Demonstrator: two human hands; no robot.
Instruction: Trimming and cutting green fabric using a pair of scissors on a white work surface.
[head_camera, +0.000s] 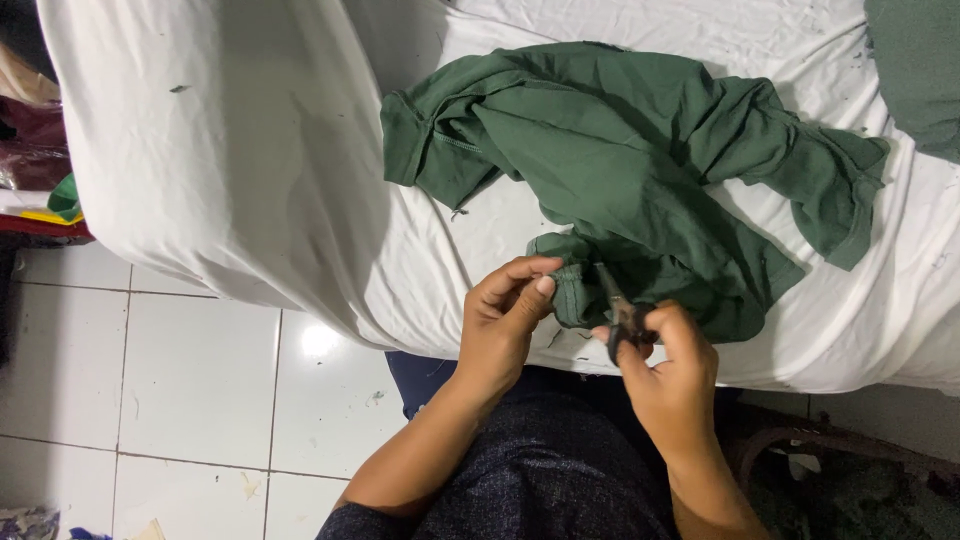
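Note:
A crumpled dark green garment (640, 170) lies on a surface covered with a white sheet (250, 170). My left hand (505, 320) pinches the garment's near hem between thumb and fingers. My right hand (670, 375) grips small dark scissors (618, 312), with the blades pointing up at the hem right beside my left thumb. Both hands work at the front edge of the sheet, above my lap in dark speckled fabric.
Another green cloth (920, 70) lies at the top right corner. White floor tiles (150, 380) with small scraps spread at the left. Coloured bags and fabric (35, 150) pile at the left edge. Dark clutter (850, 470) sits on the floor at the lower right.

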